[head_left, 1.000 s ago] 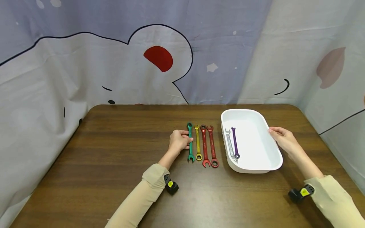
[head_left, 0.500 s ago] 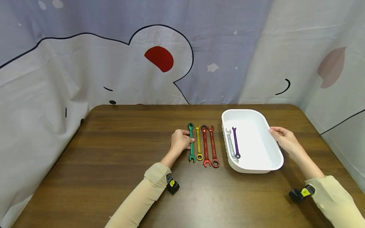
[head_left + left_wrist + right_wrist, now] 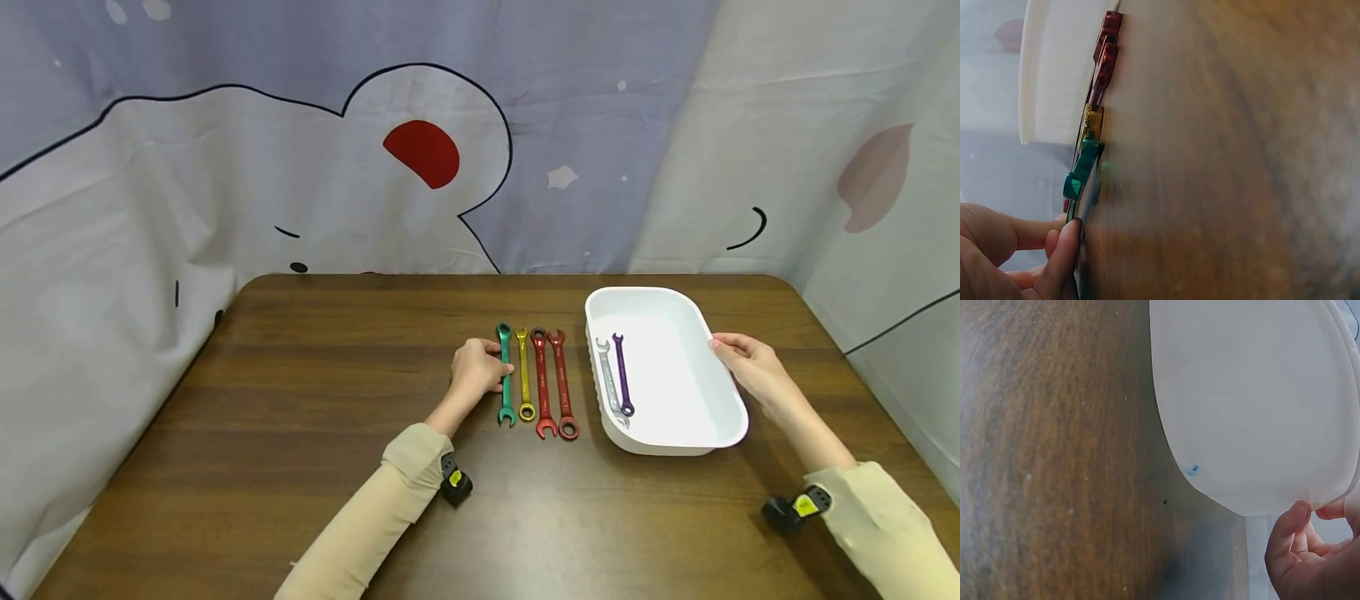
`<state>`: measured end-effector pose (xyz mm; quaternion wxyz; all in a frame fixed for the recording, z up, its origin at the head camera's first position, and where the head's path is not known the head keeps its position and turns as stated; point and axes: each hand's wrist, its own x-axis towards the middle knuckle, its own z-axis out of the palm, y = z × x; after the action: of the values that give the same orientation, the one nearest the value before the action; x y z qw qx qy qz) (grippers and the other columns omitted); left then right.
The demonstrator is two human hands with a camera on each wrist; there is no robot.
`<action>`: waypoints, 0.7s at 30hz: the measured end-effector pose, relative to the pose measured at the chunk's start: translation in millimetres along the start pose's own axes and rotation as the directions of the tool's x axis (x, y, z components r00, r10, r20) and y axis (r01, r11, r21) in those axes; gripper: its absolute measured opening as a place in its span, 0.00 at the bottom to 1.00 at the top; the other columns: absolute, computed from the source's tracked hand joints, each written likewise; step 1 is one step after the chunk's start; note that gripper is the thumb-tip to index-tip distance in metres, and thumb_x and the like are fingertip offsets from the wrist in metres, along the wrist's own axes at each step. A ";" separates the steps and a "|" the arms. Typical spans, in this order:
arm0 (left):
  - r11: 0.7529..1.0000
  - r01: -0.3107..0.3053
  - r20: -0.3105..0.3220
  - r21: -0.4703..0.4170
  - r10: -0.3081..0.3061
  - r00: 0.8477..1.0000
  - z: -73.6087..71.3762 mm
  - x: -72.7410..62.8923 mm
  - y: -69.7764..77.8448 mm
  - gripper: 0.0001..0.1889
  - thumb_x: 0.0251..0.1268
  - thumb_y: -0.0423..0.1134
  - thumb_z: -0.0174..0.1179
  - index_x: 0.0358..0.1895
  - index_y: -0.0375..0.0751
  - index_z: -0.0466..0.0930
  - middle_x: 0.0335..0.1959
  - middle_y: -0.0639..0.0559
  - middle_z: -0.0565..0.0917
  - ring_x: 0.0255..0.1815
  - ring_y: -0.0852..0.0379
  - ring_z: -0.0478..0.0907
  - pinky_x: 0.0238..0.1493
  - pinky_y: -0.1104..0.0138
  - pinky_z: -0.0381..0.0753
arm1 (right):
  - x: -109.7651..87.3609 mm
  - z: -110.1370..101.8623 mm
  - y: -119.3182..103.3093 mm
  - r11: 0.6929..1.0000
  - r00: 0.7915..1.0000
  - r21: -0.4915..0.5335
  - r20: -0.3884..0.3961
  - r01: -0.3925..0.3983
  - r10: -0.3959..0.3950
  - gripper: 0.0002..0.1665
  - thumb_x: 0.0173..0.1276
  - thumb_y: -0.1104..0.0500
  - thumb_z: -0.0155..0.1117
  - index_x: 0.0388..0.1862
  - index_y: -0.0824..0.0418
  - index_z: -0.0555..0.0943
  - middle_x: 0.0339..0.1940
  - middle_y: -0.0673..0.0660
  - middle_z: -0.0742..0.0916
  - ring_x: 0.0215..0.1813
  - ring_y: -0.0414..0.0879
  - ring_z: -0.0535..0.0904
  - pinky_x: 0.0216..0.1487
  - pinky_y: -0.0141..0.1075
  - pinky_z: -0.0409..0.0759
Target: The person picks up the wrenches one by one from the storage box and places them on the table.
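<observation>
Head view, green wrench (image 3: 507, 393) pinched in left hand (image 3: 474, 367), right hand (image 3: 753, 371) gripping white tray (image 3: 682, 375) (by its right rim), wide table (image 3: 300, 383) leftward, left edge well apart.

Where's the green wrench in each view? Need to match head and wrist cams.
Head: just left of the yellow wrench, at the picture's middle, pinched by the left hand; green wrench.
Left wrist: left of centre, a bit below mid-height, its open end just above the fingertips; green wrench.
Right wrist: not in it.
Shared landmark: the white tray, upper left in left wrist, upper right in right wrist.
</observation>
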<state>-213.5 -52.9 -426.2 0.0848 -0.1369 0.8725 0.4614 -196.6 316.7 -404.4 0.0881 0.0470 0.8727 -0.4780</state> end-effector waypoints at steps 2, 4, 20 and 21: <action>1.000 0.003 0.000 -0.003 -0.003 1.000 0.2 -0.3 0.4 0.19 0.55 0.35 0.69 0.52 0.40 0.82 0.35 0.43 0.87 0.15 0.59 0.80 0.18 0.70 0.82 | 0.0 -0.2 0.0 1.000 1.000 0.001 0.000 0.002 -0.002 0.37 0.76 0.45 0.44 0.68 0.75 0.60 0.31 0.31 0.77 0.34 0.26 0.75 0.34 0.27 0.81; 1.000 0.004 -0.001 -0.007 -0.004 1.000 0.2 -0.8 0.7 0.19 0.56 0.34 0.69 0.53 0.40 0.82 0.35 0.43 0.87 0.15 0.59 0.80 0.18 0.71 0.82 | -0.2 -0.3 0.0 1.000 1.000 0.002 0.001 0.005 -0.005 0.37 0.76 0.45 0.44 0.68 0.75 0.60 0.31 0.31 0.77 0.34 0.26 0.75 0.34 0.27 0.81; 0.997 -0.078 -0.036 0.000 0.078 0.996 -1.0 -6.2 -1.1 0.19 0.53 0.33 0.71 0.51 0.38 0.82 0.38 0.45 0.86 0.19 0.58 0.82 0.17 0.71 0.83 | -1.1 0.2 -1.0 1.000 1.000 0.005 -0.001 0.003 -0.003 0.37 0.76 0.45 0.45 0.68 0.75 0.60 0.30 0.29 0.76 0.34 0.26 0.75 0.33 0.27 0.80; 0.997 -0.082 -0.037 0.002 0.082 0.996 -0.9 -6.2 -1.4 0.19 0.53 0.33 0.71 0.51 0.38 0.82 0.38 0.45 0.86 0.19 0.58 0.82 0.17 0.71 0.83 | -1.0 0.1 -0.8 1.000 1.000 0.005 0.000 0.003 -0.003 0.37 0.76 0.45 0.45 0.68 0.75 0.60 0.30 0.29 0.76 0.34 0.26 0.75 0.33 0.27 0.80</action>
<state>-207.2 -53.4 -425.1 0.0498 -0.1093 0.8790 0.4615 -195.7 316.1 -403.5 0.0873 0.0460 0.8715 -0.4804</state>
